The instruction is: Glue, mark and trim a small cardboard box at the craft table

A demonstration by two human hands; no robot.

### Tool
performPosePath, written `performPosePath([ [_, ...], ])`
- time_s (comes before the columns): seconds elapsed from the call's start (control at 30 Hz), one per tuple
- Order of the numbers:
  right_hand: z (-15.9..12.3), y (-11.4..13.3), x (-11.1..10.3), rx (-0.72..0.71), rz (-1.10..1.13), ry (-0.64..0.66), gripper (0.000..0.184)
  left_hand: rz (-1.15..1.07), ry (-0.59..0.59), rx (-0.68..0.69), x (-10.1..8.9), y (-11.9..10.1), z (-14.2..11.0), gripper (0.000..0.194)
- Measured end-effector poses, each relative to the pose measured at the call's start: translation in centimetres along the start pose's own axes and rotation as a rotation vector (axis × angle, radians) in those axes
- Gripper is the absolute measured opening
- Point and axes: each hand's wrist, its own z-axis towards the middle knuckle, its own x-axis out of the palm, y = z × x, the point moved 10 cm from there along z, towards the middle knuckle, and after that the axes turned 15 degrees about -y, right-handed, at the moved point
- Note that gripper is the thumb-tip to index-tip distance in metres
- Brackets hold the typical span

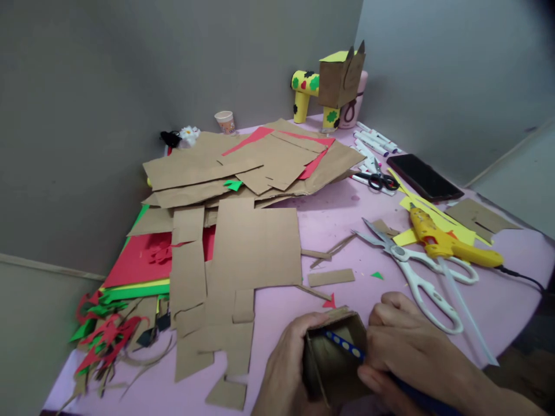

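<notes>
My left hand (284, 364) is closed around the left side of a small open cardboard box (336, 364) at the bottom of the view. The box's open side faces me, and its inside is in shadow. In my closed right hand (407, 341) is a blue pencil (342, 344) with pale dots along it. Its front part reaches into the box, where the tip is hard to make out. The right knuckles are close to the box's right edge. White-handled scissors (411, 266) lie open beyond my right hand, near a yellow glue gun (451, 240) with a clear glue stick.
Cut cardboard sheets (260, 248) spread over the table's left and middle. Paper scraps (108, 335) lie at front left. At the back stands a yellow-legged figure with a cardboard box head (336, 84). A phone (422, 176), markers (373, 141) and black scissors (381, 180) lie back right.
</notes>
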Motion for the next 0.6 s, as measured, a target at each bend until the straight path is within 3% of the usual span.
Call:
performPosePath([
  [0.37, 0.6, 0.6, -0.4, -0.065, -0.07, 0.024, 0.042, 0.005, -0.012, -0.04, 0.0, 0.0, -0.1, 0.072],
  [0.6, 1.5, 1.1, -0.2, -0.149, -0.164, 0.221, 0.047, -0.04, -0.004, -0.052, -0.1, 0.0, 0.0, 0.063],
])
